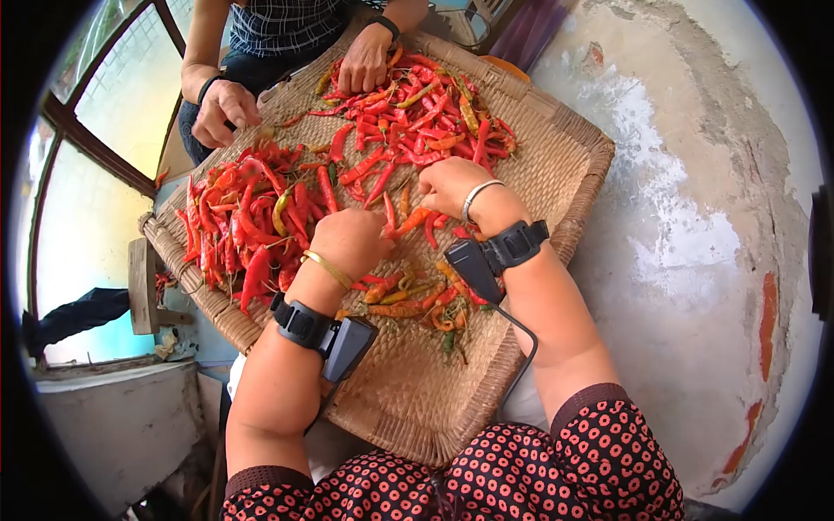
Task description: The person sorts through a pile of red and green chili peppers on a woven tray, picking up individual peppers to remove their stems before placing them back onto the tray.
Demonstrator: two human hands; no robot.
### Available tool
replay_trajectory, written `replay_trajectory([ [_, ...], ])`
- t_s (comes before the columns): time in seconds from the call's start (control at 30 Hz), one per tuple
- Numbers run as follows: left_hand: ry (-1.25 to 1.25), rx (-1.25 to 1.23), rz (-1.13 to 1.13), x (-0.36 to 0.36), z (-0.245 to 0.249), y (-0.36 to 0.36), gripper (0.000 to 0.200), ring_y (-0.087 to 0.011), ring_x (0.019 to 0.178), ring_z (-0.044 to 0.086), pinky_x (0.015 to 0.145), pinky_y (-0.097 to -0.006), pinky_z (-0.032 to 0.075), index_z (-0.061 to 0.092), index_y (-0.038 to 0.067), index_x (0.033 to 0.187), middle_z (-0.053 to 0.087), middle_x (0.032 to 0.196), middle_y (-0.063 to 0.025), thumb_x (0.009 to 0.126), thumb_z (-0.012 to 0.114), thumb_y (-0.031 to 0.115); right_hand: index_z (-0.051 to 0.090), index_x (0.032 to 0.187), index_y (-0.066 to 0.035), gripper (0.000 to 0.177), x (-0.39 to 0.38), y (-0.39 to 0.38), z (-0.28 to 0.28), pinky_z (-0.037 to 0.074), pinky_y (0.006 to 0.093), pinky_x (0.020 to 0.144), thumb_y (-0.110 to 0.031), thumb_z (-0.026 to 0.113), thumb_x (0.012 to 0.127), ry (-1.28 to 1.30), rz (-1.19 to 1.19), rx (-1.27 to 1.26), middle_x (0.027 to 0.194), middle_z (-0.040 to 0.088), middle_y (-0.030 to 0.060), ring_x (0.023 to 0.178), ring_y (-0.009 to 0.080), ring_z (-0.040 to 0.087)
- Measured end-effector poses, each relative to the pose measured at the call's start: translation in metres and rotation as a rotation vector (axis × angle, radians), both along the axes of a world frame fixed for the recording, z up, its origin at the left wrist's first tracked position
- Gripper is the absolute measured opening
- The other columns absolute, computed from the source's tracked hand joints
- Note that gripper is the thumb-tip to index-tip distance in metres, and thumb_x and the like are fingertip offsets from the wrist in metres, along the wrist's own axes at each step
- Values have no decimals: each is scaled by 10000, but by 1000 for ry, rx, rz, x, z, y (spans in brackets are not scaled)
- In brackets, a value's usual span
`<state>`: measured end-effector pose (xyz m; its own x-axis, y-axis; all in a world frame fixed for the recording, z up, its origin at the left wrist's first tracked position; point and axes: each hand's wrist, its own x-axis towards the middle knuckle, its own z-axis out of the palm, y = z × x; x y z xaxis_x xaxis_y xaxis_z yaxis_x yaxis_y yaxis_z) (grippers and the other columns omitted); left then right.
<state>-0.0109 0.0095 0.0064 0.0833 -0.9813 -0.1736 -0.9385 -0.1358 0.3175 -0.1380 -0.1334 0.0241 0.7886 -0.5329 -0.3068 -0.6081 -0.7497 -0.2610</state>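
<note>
A wide woven tray (417, 408) lies in front of me with red chili peppers in it. My left hand (350, 243) is closed, its fingertips pinching a red chili pepper (408, 224) over the tray's middle. Just to the right, my right hand (458, 186) has its fingers drawn together close to that pepper's other end; what they hold, if anything, is hidden. A large red chili heap (252, 221) lies left of my left hand, and another chili heap (426, 113) lies beyond my right hand. Nearer me is a small group of orange and greenish peppers (404, 300).
Across the tray sits another person, one hand (365, 61) on the far heap and the other hand (226, 111) above the tray's left side. A wooden stool (143, 286) and window panes stand left. The bare concrete floor (678, 260) lies right. Straps with cabled devices circle my wrists.
</note>
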Motion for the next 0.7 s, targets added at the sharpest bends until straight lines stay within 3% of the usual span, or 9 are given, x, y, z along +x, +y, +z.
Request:
replay_trajectory([
  [0.17, -26, -2, -35, -12, -14, -5, 260, -308, 717, 591, 624, -410, 470, 608, 84, 840, 602, 712, -129, 703, 625, 304, 628, 895, -105, 209, 0, 6, -24, 471, 399, 724, -179, 621, 699, 181, 60, -1, 842, 634, 107, 830, 295, 599],
  [0.23, -66, 13, -12, -15, -16, -9, 252, -305, 702, 592, 616, -406, 471, 613, 86, 823, 600, 694, -121, 704, 626, 308, 627, 887, -116, 196, 8, 12, -25, 477, 402, 704, -166, 609, 699, 191, 219, -213, 829, 634, 105, 824, 295, 602],
  [0.33, -131, 1, -4, -11, -21, -9, 215, -298, 657, 591, 593, -401, 468, 632, 97, 813, 600, 674, -108, 723, 611, 290, 650, 853, -107, 163, 10, 17, -6, 483, 392, 710, -152, 604, 704, 170, 203, -109, 855, 632, 118, 835, 288, 605],
  [0.43, 170, -107, 2, 0, -3, -9, 173, -261, 601, 590, 551, -351, 456, 636, 72, 844, 611, 675, -104, 745, 608, 211, 670, 839, -146, 153, 1, 7, 5, 484, 385, 724, -182, 586, 717, 101, 186, -12, 860, 633, 116, 842, 289, 603],
  [0.5, 550, -343, 262, 2, -3, -14, 225, -307, 624, 588, 573, -393, 468, 620, 48, 790, 592, 653, -153, 742, 595, 267, 665, 817, -128, 157, -5, -6, 8, 480, 391, 714, -202, 567, 720, 30, 153, -3, 811, 629, 123, 805, 297, 601],
  [0.57, 472, -395, 333, 4, 5, -15, 227, -312, 623, 586, 573, -398, 466, 613, 44, 786, 591, 652, -155, 742, 598, 266, 632, 730, -85, 131, -11, -23, 2, 451, 363, 593, -200, 606, 674, -236, 73, 25, 640, 592, 114, 645, 267, 591],
  [0.6, 403, -450, 398, 5, 7, -15, 229, -317, 623, 585, 573, -403, 464, 607, 40, 783, 590, 651, -157, 742, 602, 265, 622, 718, -57, 152, -9, -28, 2, 447, 304, 551, -208, 609, 725, -364, 41, 93, 595, 590, 73, 575, 172, 576],
  [0.63, 400, -443, 395, 5, 3, -13, 229, -317, 623, 585, 573, -403, 464, 607, 40, 783, 590, 651, -157, 742, 602, 265, 616, 724, -39, 179, -7, -30, 1, 439, 240, 534, -205, 591, 788, -501, -113, 358, 613, 600, 30, 559, 81, 545],
  [0.7, 166, -222, 199, 6, -5, -11, 194, -230, 579, 592, 517, -321, 444, 601, 24, 783, 587, 604, -105, 753, 630, 213, 618, 739, -38, 182, -1, -28, 3, 430, 191, 541, -184, 559, 832, -803, -251, 796, 658, 605, 7, 587, 22, 519],
])
